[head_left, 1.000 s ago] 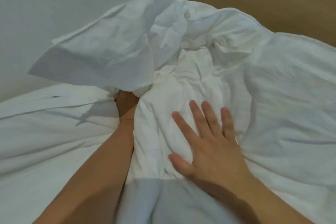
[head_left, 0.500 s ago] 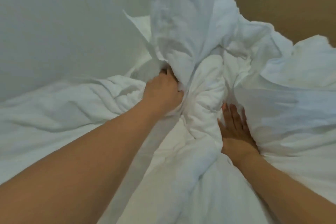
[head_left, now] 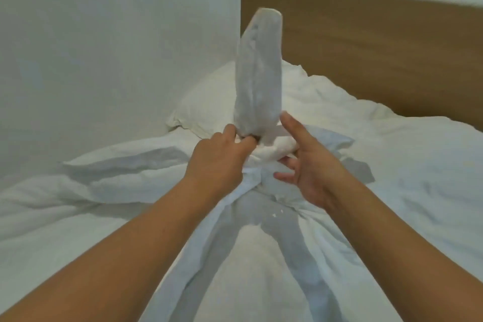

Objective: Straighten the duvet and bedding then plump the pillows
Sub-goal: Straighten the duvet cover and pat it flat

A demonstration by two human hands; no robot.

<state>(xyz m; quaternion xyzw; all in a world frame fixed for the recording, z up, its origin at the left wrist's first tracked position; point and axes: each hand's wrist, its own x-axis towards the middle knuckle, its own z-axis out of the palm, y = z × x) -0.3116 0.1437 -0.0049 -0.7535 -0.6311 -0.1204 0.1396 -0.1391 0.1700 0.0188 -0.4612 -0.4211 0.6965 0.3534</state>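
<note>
A white duvet (head_left: 261, 264) lies bunched and rumpled across the bed. My left hand (head_left: 218, 162) grips a gathered fold of it, and a blurred flap of the duvet cover (head_left: 258, 70) stands straight up above my fist. My right hand (head_left: 311, 165) hovers just to the right of the bunch, fingers spread and loosely curved, fingertips near the fabric but holding nothing. A cream pillow (head_left: 206, 110) lies behind the bunch at the head of the bed, partly hidden by the flap.
A brown wooden headboard (head_left: 366, 42) runs along the back right. A white wall (head_left: 104, 47) closes off the bed's left side. More rumpled white bedding (head_left: 405, 165) covers the right half of the mattress.
The big heap of duvet has dropped flat, uncovering the pillow and headboard. My left hand still grips the fold, now flicked upward. My right hand has come off the fabric and opened.
</note>
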